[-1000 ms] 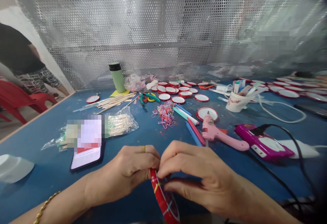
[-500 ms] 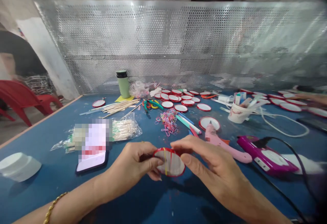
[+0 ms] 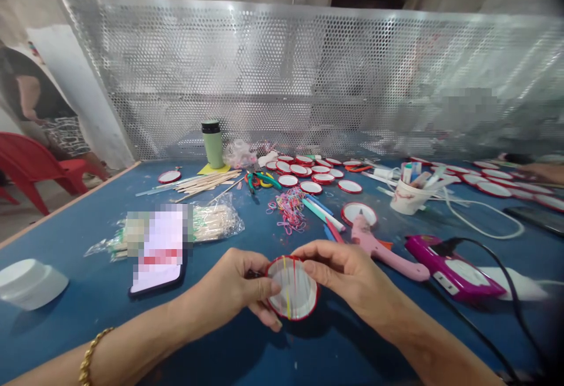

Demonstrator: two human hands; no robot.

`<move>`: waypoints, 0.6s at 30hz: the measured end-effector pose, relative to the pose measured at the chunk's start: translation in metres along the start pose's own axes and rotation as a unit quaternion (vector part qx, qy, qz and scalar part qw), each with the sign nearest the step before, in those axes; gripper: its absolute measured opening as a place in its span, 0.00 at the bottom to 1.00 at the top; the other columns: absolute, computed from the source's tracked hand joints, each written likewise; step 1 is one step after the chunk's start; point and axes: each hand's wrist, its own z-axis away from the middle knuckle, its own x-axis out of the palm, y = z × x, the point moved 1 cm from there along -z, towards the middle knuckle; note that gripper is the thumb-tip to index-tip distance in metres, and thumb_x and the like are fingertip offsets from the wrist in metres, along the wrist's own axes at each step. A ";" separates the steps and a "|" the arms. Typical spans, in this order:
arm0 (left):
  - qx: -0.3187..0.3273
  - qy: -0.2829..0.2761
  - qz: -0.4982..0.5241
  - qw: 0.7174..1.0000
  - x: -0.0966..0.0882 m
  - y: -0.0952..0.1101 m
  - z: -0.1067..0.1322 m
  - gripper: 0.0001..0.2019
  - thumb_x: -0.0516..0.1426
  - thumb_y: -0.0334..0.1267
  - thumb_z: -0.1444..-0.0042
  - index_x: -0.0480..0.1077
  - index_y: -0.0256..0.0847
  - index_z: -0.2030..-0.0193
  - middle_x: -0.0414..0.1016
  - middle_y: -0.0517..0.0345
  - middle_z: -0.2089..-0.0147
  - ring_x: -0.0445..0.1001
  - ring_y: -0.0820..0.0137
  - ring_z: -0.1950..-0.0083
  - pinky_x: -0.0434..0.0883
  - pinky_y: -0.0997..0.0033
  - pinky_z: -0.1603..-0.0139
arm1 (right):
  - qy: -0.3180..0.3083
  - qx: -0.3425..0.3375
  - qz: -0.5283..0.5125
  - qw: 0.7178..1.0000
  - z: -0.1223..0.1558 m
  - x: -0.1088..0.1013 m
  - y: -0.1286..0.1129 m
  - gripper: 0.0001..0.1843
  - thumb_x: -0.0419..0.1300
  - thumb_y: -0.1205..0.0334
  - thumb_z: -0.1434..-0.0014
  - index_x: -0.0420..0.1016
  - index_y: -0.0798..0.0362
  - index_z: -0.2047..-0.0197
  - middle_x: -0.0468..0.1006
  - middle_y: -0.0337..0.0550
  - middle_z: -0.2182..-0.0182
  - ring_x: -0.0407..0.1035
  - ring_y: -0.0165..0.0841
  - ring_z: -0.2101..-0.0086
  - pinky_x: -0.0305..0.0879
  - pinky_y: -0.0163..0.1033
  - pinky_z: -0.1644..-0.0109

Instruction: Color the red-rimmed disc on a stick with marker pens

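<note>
Pale glare streaks the perforated metal screen [image 3: 304, 80].

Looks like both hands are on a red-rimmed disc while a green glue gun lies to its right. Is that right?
The colour is wrong: the glue gun is pink, as the head view shows. The left hand and right hand are on the red-rimmed disc.

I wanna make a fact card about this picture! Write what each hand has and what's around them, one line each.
Left hand: holds a red-rimmed disc, thumb over its face
Right hand: pinches the disc's upper right edge
Disc: pale face, yellow line across it
Right side: pink glue gun, paper cup of pens
Left side: phone
Farther back: green bottle, more red-rimmed discs
Table: blue
</note>
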 end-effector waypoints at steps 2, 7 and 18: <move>-0.010 0.003 0.000 1.000 0.001 0.000 0.000 0.18 0.65 0.47 0.49 0.73 0.31 0.64 0.81 0.49 0.68 0.81 0.68 0.72 0.76 0.74 0.68 | 0.004 0.003 -0.004 1.000 0.000 0.000 0.002 0.18 0.62 0.48 0.38 0.78 0.55 0.54 0.83 0.45 0.61 0.76 0.33 0.63 0.72 0.35 0.61; 0.007 -0.004 -0.016 1.000 0.001 -0.001 -0.002 0.19 0.61 0.49 0.45 0.70 0.33 0.57 0.81 0.49 0.66 0.81 0.67 0.72 0.76 0.73 0.70 | 0.012 0.005 0.002 1.000 0.000 0.000 0.005 0.17 0.62 0.49 0.38 0.79 0.54 0.55 0.83 0.45 0.60 0.76 0.34 0.60 0.72 0.37 0.57; -0.006 -0.016 -0.132 0.991 0.001 -0.011 -0.006 0.20 0.47 0.56 0.37 0.64 0.38 0.57 0.73 0.63 0.76 0.63 0.79 0.90 0.54 0.84 0.92 | 0.023 0.013 0.052 0.998 0.000 0.007 0.012 0.17 0.60 0.52 0.37 0.80 0.55 0.53 0.83 0.44 0.63 0.76 0.32 0.66 0.72 0.35 0.63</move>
